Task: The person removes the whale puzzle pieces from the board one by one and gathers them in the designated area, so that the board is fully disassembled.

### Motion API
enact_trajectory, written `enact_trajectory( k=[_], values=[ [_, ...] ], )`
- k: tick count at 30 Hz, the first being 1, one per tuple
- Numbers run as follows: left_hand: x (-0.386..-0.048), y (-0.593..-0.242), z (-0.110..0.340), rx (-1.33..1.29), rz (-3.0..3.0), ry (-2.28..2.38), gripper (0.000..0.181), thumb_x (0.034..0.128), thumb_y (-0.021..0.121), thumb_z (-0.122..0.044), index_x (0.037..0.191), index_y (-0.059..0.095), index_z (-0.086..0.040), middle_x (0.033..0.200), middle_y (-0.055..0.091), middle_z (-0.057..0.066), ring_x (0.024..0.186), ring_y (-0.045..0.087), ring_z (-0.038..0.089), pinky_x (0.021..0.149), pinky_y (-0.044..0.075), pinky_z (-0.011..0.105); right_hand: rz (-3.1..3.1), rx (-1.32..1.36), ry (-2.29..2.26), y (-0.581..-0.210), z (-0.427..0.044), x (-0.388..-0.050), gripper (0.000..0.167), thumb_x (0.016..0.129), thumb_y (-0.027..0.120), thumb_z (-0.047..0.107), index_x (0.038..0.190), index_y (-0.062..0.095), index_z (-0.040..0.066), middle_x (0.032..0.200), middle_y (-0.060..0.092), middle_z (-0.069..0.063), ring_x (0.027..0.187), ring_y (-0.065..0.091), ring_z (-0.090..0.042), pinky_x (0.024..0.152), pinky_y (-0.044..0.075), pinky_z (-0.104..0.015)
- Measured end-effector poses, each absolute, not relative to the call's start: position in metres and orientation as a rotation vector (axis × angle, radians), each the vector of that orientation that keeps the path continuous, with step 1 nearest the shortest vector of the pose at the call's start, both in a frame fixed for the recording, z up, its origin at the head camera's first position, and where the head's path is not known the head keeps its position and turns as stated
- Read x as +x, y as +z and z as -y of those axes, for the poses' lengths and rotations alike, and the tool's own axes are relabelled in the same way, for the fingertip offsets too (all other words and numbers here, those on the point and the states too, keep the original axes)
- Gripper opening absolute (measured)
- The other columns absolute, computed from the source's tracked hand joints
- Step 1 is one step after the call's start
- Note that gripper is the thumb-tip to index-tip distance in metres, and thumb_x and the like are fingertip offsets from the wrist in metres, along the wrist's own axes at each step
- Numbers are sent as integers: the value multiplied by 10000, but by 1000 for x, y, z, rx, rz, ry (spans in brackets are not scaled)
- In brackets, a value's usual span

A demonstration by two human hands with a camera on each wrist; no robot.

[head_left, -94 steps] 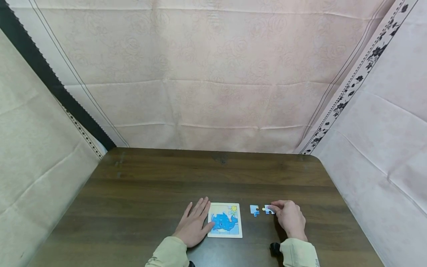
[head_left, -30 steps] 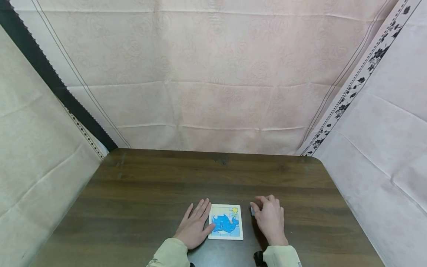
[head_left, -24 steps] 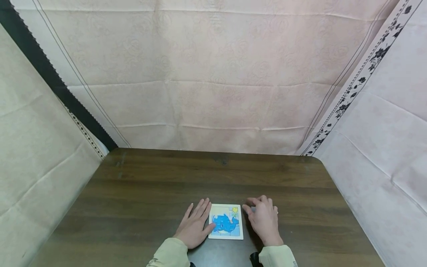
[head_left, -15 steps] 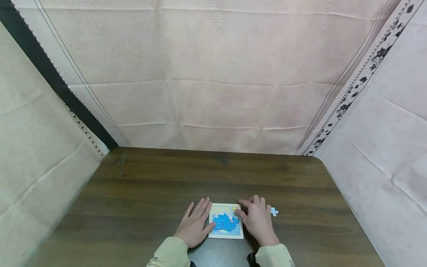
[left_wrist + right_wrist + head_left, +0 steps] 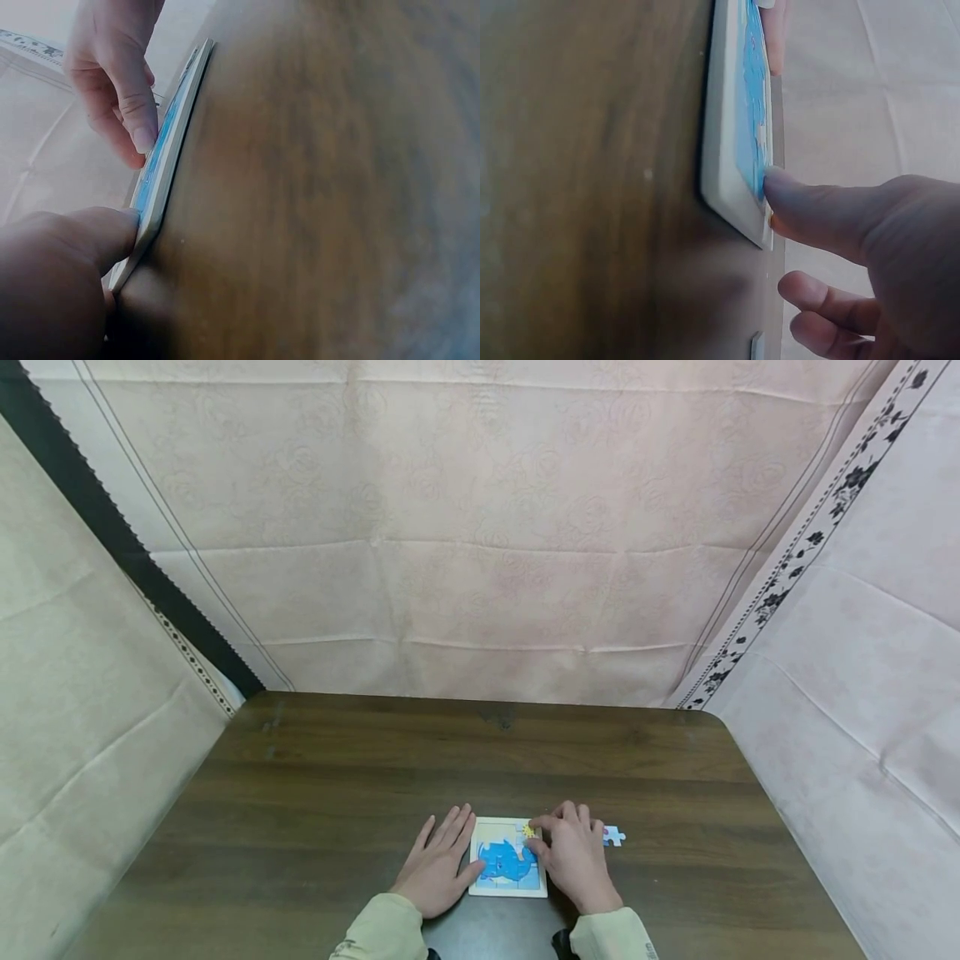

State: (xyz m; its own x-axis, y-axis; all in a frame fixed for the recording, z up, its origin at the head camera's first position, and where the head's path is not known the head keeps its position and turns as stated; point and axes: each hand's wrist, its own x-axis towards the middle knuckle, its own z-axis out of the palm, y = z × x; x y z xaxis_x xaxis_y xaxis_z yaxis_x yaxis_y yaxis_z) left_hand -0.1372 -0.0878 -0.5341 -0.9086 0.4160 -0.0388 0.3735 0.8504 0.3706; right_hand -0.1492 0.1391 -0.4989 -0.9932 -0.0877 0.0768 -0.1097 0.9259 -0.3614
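A pale-framed jigsaw puzzle (image 5: 508,894) with a blue whale and a yellow sun lies flat near the table's front. My left hand (image 5: 435,867) rests at its left side, fingers straight, the thumb on the frame's edge. Over the upper right part of the puzzle, my right hand (image 5: 577,864) brings its thumb and index finger down on a small puzzle piece, mostly hidden by the fingers. Another loose blue-and-white puzzle piece (image 5: 615,836) lies on the table to the right, partly behind the right hand. The left wrist view shows the right thumb and fingertip close together at the puzzle's surface (image 5: 154,176).
The brown wooden table (image 5: 337,777) extends far behind and to both sides of the puzzle. Pale patterned cloth (image 5: 480,568) hangs at the back and along both sides.
My right hand has moved left from the loose pieces to the puzzle, carrying one piece. The other piece shows again behind it. The left hand has stayed in place.
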Motion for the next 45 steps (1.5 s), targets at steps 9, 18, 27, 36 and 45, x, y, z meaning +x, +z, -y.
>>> enact_trajectory(
  k=[9, 18, 27, 36, 45],
  values=[
    [-135, -527, 87, 610, -2890, 556, 763, 982, 402, -583, 1551, 246, -98, 1621, 161, 39, 1486, 102, 228, 1166, 46, 546, 3024, 124, 565, -495, -136, -147, 202, 777, 821, 349, 924, 782, 217, 955, 572, -20, 942, 433, -251, 799, 346, -484],
    [-135, -524, 86, 602, -2900, 517, 747, 985, 423, -560, 1548, 256, -98, 1616, 180, 42, 1482, 130, 238, 1167, 71, 543, 3013, 178, 496, -493, -136, -150, 184, 757, 836, 344, 881, 790, 216, 886, 554, 7, 889, 417, -238, 756, 339, -454],
    [-136, -526, 86, 601, -2911, 489, 749, 985, 399, -576, 1553, 246, -111, 1619, 173, 29, 1483, 127, 224, 1170, 77, 534, 2992, 303, 336, -486, -137, -155, 152, 706, 879, 288, 810, 794, 216, 829, 582, -1, 864, 441, -259, 732, 361, -460],
    [-136, -529, 87, 626, -2906, 548, 753, 990, 377, -583, 1550, 249, -95, 1617, 177, 48, 1483, 124, 237, 1165, 68, 547, 3033, 263, 392, -487, -132, -159, 179, 696, 888, 224, 791, 738, 199, 869, 617, -32, 896, 458, -282, 772, 379, -488],
    [-138, -536, 88, 627, -2921, 552, 757, 986, 362, -600, 1560, 221, -126, 1625, 140, 15, 1488, 86, 202, 1170, 42, 530, 3064, 217, 484, -490, -134, -160, 197, 724, 869, 225, 835, 709, 194, 851, 611, -2, 876, 466, -262, 772, 375, -483]
  ],
)
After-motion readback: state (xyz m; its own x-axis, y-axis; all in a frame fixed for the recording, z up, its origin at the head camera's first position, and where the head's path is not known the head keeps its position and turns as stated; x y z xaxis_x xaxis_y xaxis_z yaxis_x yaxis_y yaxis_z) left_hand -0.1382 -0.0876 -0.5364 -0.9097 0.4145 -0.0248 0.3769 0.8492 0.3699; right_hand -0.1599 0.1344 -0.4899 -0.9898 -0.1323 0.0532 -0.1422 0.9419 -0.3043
